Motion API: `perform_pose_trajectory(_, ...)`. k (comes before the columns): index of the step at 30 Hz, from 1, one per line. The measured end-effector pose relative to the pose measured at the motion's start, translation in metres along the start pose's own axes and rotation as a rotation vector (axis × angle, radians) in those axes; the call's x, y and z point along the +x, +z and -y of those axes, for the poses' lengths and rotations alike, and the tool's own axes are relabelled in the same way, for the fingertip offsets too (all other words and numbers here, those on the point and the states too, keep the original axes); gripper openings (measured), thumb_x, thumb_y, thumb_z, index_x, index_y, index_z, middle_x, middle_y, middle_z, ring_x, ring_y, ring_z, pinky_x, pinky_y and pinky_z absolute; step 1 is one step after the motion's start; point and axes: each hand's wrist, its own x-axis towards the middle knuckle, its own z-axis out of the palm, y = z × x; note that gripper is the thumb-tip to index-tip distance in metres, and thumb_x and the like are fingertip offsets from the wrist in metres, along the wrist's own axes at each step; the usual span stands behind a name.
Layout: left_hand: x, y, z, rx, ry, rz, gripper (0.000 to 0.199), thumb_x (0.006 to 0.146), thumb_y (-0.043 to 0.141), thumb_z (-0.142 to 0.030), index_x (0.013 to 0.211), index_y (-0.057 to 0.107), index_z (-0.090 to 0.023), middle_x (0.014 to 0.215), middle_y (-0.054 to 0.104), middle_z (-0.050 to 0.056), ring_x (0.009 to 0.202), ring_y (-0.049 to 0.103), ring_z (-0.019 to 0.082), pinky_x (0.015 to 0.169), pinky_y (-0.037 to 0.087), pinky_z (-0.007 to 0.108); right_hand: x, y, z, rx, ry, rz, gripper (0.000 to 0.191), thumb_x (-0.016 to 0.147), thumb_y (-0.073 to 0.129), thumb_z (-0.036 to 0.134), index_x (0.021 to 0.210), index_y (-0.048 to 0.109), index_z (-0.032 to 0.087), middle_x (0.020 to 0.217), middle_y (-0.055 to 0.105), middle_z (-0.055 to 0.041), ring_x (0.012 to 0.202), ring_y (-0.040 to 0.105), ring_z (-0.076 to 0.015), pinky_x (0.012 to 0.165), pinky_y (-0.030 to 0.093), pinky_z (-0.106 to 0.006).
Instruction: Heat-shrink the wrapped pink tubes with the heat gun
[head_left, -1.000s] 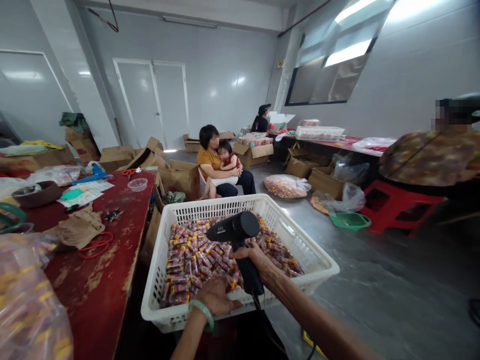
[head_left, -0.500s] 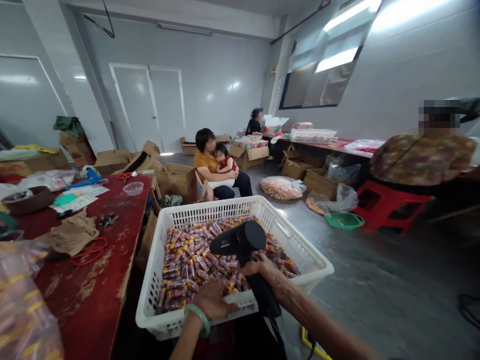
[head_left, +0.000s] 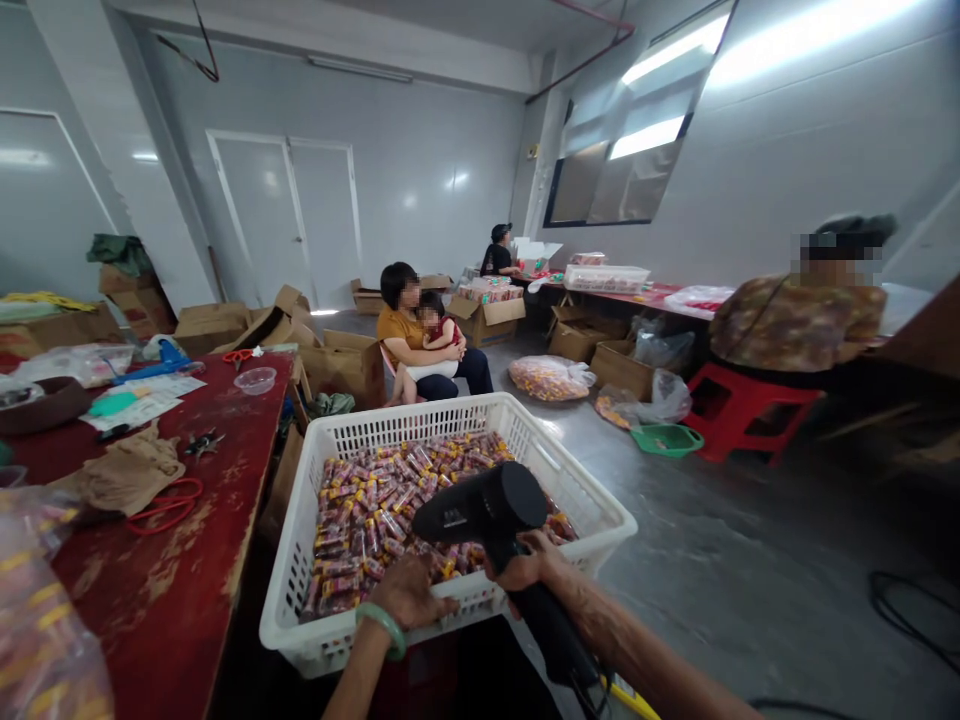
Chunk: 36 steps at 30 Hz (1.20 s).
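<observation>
My right hand (head_left: 531,572) is closed round the handle of a black hair dryer (head_left: 480,508), held over the near right part of a white plastic basket (head_left: 600,520). The dryer's nozzle points left, over a heap of small clear-wrapped tubes with yellow ends (head_left: 360,500) that fills the basket. With a pale green bangle (head_left: 384,628) at its wrist, my left hand (head_left: 414,592) grips the basket's near rim. Its thumb lies along the rim, while the fingers reach inside against the tubes and are partly hidden.
A worn red table (head_left: 225,490) at left bears red scissors (head_left: 169,505), brown paper and a bag of tubes (head_left: 45,640). Ahead, a seated person holds a child (head_left: 442,335). Another person sits on a red stool (head_left: 750,410) at right. Bags, cartons and cables lie on the floor.
The view has turned slightly right, so the surroundings shift left. The hair dryer sits slightly lower and further right over the basket. Both hands keep their hold.
</observation>
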Motion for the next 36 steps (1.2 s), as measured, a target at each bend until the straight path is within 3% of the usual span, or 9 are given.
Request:
perform_pose_trajectory(6, -0.004, 0.004, -0.001, -0.019, -0.015, -0.087, 0.060, 0.070, 0.059, -0.052, 0.117, 0.060, -0.014, 0.114, 0.065, 0.016, 0.109, 0.058, 0.031, 0.092, 0.046, 0.038, 0.005, -0.043, 0.017, -0.053, -0.082, -0.251, 0.028, 0.053, 0.070, 0.027, 0.074, 0.055, 0.015, 0.054, 0.057, 0.0005, 0.043, 0.051, -0.0128, 0.037, 0.040, -0.023)
perform_pose_trajectory(9, -0.002, 0.004, -0.001, -0.037, -0.007, -0.082, 0.061, 0.070, 0.059, -0.054, 0.117, 0.061, -0.015, 0.118, 0.063, 0.017, 0.112, 0.056, 0.033, 0.094, 0.045, 0.040, -0.001, -0.056, 0.019, -0.053, -0.088, -0.355, 0.031, 0.052, 0.072, 0.029, 0.074, 0.055, 0.016, 0.054, 0.057, 0.0010, 0.045, 0.052, -0.0132, 0.039, 0.042, -0.024)
perform_pose_trajectory(13, 0.002, 0.005, 0.002, -0.041, 0.001, -0.055, 0.060, 0.069, 0.060, -0.054, 0.115, 0.062, -0.016, 0.111, 0.066, 0.016, 0.108, 0.059, 0.032, 0.090, 0.047, 0.039, -0.019, -0.044, 0.010, -0.011, -0.034, -0.221, 0.037, 0.052, 0.071, 0.027, 0.084, 0.057, 0.016, 0.062, 0.063, -0.0004, 0.047, 0.053, -0.0128, 0.043, 0.045, -0.024)
perform_pose_trajectory(16, 0.002, 0.006, 0.004, -0.033, 0.001, -0.059, 0.059, 0.068, 0.060, -0.054, 0.114, 0.062, -0.016, 0.108, 0.067, 0.015, 0.103, 0.061, 0.031, 0.086, 0.049, 0.038, -0.013, -0.026, 0.010, 0.053, -0.007, -0.096, 0.034, 0.051, 0.068, 0.027, 0.082, 0.059, 0.015, 0.063, 0.064, -0.0017, 0.046, 0.053, -0.0131, 0.042, 0.044, -0.024)
perform_pose_trajectory(22, -0.003, 0.003, 0.000, -0.034, -0.037, -0.073, 0.057, 0.067, 0.061, -0.055, 0.108, 0.065, -0.016, 0.106, 0.067, 0.015, 0.101, 0.062, 0.032, 0.085, 0.049, 0.038, 0.035, -0.015, 0.015, 0.009, -0.095, -0.176, 0.021, 0.051, 0.069, 0.026, 0.062, 0.053, 0.016, 0.046, 0.053, 0.0017, 0.038, 0.045, -0.0107, 0.036, 0.036, -0.022)
perform_pose_trajectory(29, -0.001, 0.003, 0.000, -0.050, -0.019, -0.042, 0.059, 0.068, 0.059, -0.054, 0.110, 0.063, -0.013, 0.105, 0.067, 0.017, 0.102, 0.061, 0.032, 0.087, 0.048, 0.038, 0.031, -0.004, -0.005, -0.021, 0.013, -0.038, 0.028, 0.054, 0.069, 0.025, 0.077, 0.056, 0.016, 0.055, 0.061, -0.0010, 0.043, 0.054, -0.0163, 0.037, 0.040, -0.025)
perform_pose_trajectory(36, 0.000, 0.003, 0.001, -0.055, -0.037, -0.024, 0.060, 0.067, 0.059, -0.059, 0.109, 0.064, -0.016, 0.108, 0.066, 0.015, 0.103, 0.061, 0.031, 0.088, 0.048, 0.038, 0.045, 0.005, 0.016, 0.008, -0.082, -0.123, 0.020, 0.052, 0.068, 0.025, 0.064, 0.053, 0.017, 0.048, 0.052, 0.0022, 0.039, 0.044, -0.0104, 0.036, 0.035, -0.022)
